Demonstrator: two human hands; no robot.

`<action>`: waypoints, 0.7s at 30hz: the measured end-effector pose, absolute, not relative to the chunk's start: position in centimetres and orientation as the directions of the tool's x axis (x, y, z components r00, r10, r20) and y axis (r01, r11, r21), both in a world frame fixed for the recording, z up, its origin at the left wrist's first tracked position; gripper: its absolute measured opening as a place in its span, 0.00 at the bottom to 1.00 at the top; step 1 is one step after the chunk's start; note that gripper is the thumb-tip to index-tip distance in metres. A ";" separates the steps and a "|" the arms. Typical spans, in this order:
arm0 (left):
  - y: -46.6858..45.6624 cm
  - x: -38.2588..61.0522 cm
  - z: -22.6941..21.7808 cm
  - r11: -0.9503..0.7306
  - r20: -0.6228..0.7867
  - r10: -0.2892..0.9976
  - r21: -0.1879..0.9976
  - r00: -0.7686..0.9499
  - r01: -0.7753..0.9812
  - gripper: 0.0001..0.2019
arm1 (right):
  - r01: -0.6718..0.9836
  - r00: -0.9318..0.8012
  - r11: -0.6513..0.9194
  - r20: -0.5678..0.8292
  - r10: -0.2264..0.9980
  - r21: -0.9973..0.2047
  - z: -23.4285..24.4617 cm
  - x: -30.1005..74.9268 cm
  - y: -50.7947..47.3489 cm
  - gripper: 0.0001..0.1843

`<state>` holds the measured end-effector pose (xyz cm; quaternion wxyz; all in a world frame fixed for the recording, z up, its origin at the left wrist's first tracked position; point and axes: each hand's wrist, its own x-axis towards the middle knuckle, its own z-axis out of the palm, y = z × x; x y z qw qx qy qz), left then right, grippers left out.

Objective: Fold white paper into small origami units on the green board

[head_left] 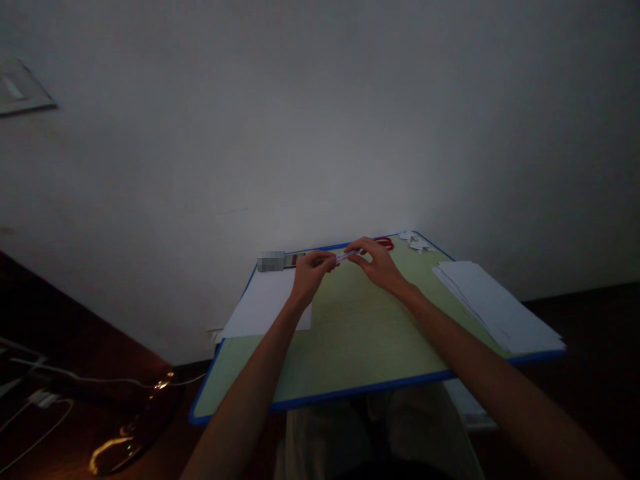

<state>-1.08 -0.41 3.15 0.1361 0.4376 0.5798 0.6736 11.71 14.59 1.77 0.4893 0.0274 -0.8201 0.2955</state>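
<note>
Between my two hands, above the far half of the green table point(370, 327), is a narrow folded strip of white paper point(345, 255). My left hand point(314, 268) pinches its left end, while the fingers of my right hand point(374, 261) close on its right end. Just behind my right hand lie scissors with red handles point(385, 243); their blades are hidden. Small folded white paper pieces point(416, 241) sit at the far right corner. A white sheet point(270, 303) lies under and left of my left forearm.
A stack of white paper point(495, 303) lies along the table's right side. At the far left edge is a phone-like device point(294, 261), partly blurred out. The wall point(320, 120) rises directly behind the table. White cables point(110, 381) run low on the left.
</note>
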 end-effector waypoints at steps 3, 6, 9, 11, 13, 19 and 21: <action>-0.4 -1.0 3.1 -0.298 0.387 0.715 0.922 -0.583 0.246 0.10 | -0.339 -0.514 0.836 0.829 0.221 -0.432 1.8 11.7 14.6 0.03; -0.4 -0.9 3.1 -0.298 0.320 0.738 0.945 -0.594 0.137 0.09 | -0.339 -0.508 0.847 0.837 0.203 -0.410 1.8 11.7 14.5 0.04; -0.4 -0.8 3.1 -0.284 0.238 0.752 0.959 -0.615 0.023 0.10 | -0.340 -0.511 0.854 0.840 0.184 -0.393 1.8 11.7 14.3 0.05; -0.4 -0.8 3.1 -0.274 0.200 0.752 0.962 -0.628 -0.022 0.10 | -0.340 -0.516 0.865 0.843 0.156 -0.368 1.7 11.7 14.3 0.07; -0.3 -0.8 3.0 -0.265 0.176 0.750 0.963 -0.638 -0.046 0.09 | -0.336 -0.522 0.885 0.846 0.111 -0.323 1.5 11.7 14.3 0.10; -0.4 -1.2 2.8 -0.233 0.106 0.756 0.966 -0.646 -0.115 0.08 | -0.291 -0.556 0.932 0.831 0.020 -0.217 1.2 11.6 14.2 0.13; -0.5 -1.2 2.7 -0.217 0.085 0.768 0.967 -0.635 -0.133 0.08 | -0.271 -0.568 0.940 0.823 0.019 -0.209 1.3 11.7 14.1 0.10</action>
